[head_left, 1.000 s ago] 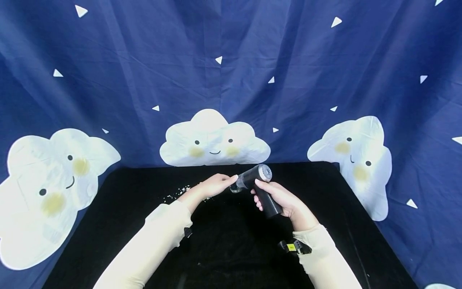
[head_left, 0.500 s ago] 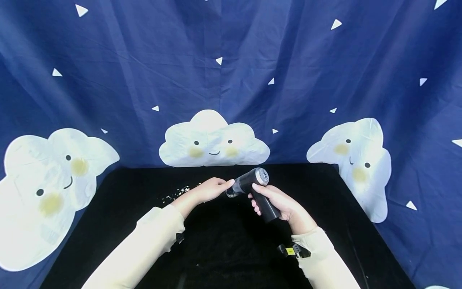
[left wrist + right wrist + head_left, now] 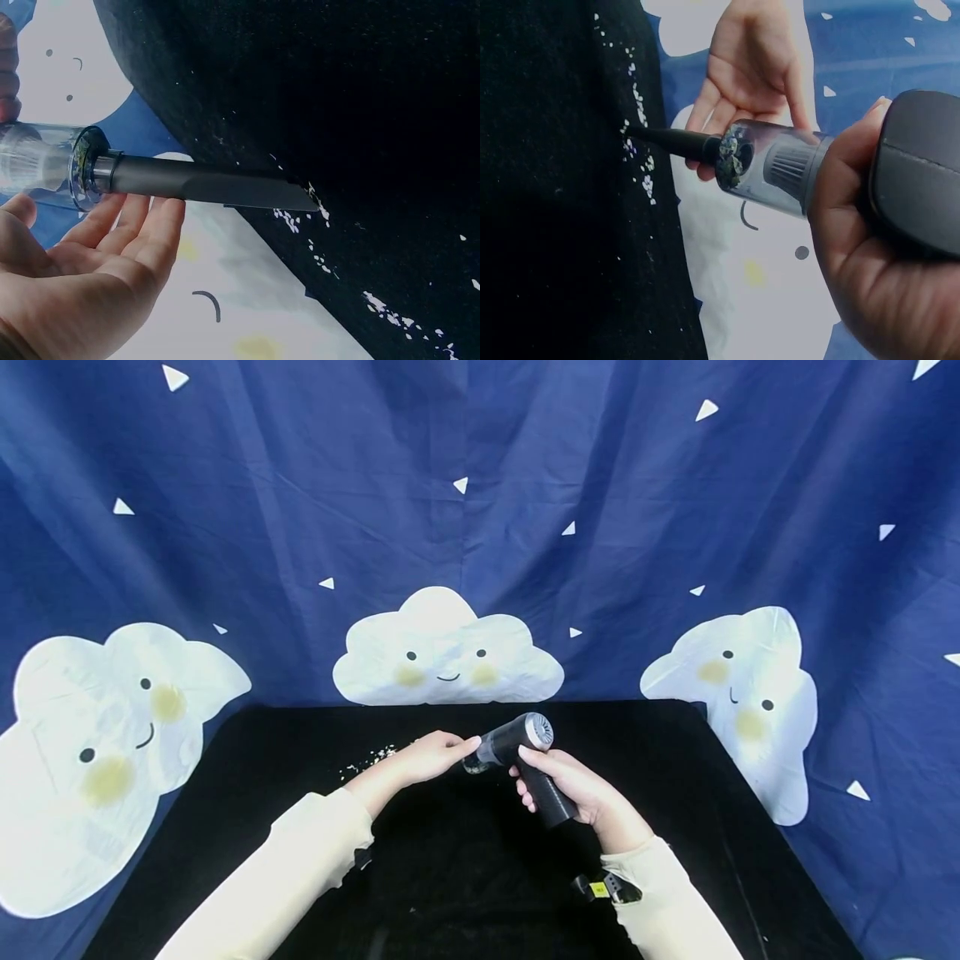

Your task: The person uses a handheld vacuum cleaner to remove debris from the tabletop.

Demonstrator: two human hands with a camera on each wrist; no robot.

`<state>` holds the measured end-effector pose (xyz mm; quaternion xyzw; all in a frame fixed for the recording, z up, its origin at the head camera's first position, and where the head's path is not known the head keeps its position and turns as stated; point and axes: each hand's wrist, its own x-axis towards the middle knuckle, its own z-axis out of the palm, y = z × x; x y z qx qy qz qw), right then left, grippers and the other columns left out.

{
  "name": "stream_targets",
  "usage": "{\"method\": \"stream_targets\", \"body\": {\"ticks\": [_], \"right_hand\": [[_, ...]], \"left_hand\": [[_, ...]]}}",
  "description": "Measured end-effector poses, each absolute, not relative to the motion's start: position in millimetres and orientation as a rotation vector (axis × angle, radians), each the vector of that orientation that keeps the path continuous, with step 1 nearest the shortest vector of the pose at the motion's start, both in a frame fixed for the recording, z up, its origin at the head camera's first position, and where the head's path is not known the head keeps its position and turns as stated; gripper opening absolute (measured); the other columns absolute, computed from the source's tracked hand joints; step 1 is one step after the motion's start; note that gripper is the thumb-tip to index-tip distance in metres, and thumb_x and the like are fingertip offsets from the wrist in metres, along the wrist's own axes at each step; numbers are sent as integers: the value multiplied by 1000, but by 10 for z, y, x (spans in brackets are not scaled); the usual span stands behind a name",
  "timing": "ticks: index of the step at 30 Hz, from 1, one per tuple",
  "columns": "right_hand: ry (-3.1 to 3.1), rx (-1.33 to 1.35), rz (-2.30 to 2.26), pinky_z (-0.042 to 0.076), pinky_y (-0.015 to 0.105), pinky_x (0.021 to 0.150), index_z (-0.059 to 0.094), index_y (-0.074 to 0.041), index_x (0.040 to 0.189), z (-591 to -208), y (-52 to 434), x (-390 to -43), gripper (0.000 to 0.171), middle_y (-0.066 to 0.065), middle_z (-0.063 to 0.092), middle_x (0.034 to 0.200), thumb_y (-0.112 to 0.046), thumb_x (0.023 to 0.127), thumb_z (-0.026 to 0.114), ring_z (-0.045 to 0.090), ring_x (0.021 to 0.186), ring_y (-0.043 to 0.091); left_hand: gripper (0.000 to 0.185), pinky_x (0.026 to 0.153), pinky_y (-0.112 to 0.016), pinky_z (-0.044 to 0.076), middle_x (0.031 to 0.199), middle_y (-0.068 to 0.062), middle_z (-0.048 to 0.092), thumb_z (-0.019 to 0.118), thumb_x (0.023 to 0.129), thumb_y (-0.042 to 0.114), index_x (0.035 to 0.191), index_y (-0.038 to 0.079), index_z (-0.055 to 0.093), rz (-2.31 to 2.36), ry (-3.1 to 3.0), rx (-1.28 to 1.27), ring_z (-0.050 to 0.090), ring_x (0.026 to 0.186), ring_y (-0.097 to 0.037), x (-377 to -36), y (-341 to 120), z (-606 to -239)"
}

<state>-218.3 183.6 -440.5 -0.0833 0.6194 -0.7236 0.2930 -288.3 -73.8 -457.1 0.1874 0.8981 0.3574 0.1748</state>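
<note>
My right hand (image 3: 592, 789) grips the black handle of a small handheld vacuum (image 3: 517, 742), also seen as a dark body (image 3: 919, 172) in the right wrist view. Its clear dust cup (image 3: 769, 166) holds dark debris. The thin black nozzle (image 3: 202, 184) slants down, and its tip touches white crumbs (image 3: 316, 204) on the black table (image 3: 675, 760). My left hand (image 3: 435, 756) lies open with straight fingers (image 3: 142, 232) just under the nozzle's base, beside the cup.
More white crumbs (image 3: 367, 762) are scattered in a line on the table left of my hands. A blue cloth (image 3: 480, 527) printed with white clouds hangs behind and around the table. Wrist cameras are strapped on both cream sleeves.
Both hands and the vacuum have shifted slightly left and down, toward the crumbs. The grips look the same.
</note>
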Motion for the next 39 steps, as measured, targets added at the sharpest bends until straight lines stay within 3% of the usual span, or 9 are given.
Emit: {"method": "stream_targets", "body": {"ticks": [5, 11, 18, 25, 31, 39], "right_hand": [[1636, -206, -1944, 53, 23, 60, 52, 3, 107, -4419, 1782, -2163, 36, 5, 58, 76, -32, 106, 47, 58, 63, 9], [1637, -209, -1959, 53, 23, 60, 51, 4, 108, -4420, 1733, -2165, 36, 5, 58, 76, -32, 106, 47, 58, 63, 10], [1646, -215, -1951, 53, 24, 60, 51, 5, 109, -4426, 1694, -2197, 38, 5, 59, 76, -33, 106, 48, 58, 63, 10], [1665, -229, -1939, 53, 24, 59, 52, 5, 108, -4435, 1658, -2238, 38, 6, 59, 76, -34, 106, 48, 58, 62, 11], [1686, -233, -1905, 53, 25, 59, 52, 6, 110, -4394, 1690, -2220, 41, 6, 59, 77, -34, 105, 49, 58, 62, 11], [1728, -238, -1888, 54, 25, 60, 53, 6, 110, -4309, 1821, -2191, 40, 6, 60, 76, -33, 105, 50, 59, 62, 11]], "left_hand": [[58, 83, -39, 47, 102, -9, 69, 44, 99, 64, 105, 15, 75, 1024, 2523, 546, 58, 88, -17, -2878, -775, -4560], [58, 85, -39, 48, 102, -3, 69, 44, 100, 63, 109, 14, 75, 1026, 2536, 558, 59, 90, -16, -2898, -809, -4558], [58, 76, -36, 48, 99, -7, 69, 45, 99, 64, 107, 15, 75, 1044, 2523, 536, 58, 83, -17, -2925, -854, -4580], [59, 76, -38, 50, 98, -9, 68, 45, 99, 64, 113, 15, 74, 1053, 2511, 525, 63, 86, -31, -2927, -891, -4584], [58, 90, -41, 48, 107, 0, 69, 44, 100, 61, 116, 14, 73, 1043, 2535, 553, 61, 97, -17, -2892, -883, -4584], [56, 88, -40, 47, 106, 2, 68, 44, 101, 59, 120, 14, 72, 1067, 2531, 609, 58, 95, -16, -2876, -761, -4543]]}}
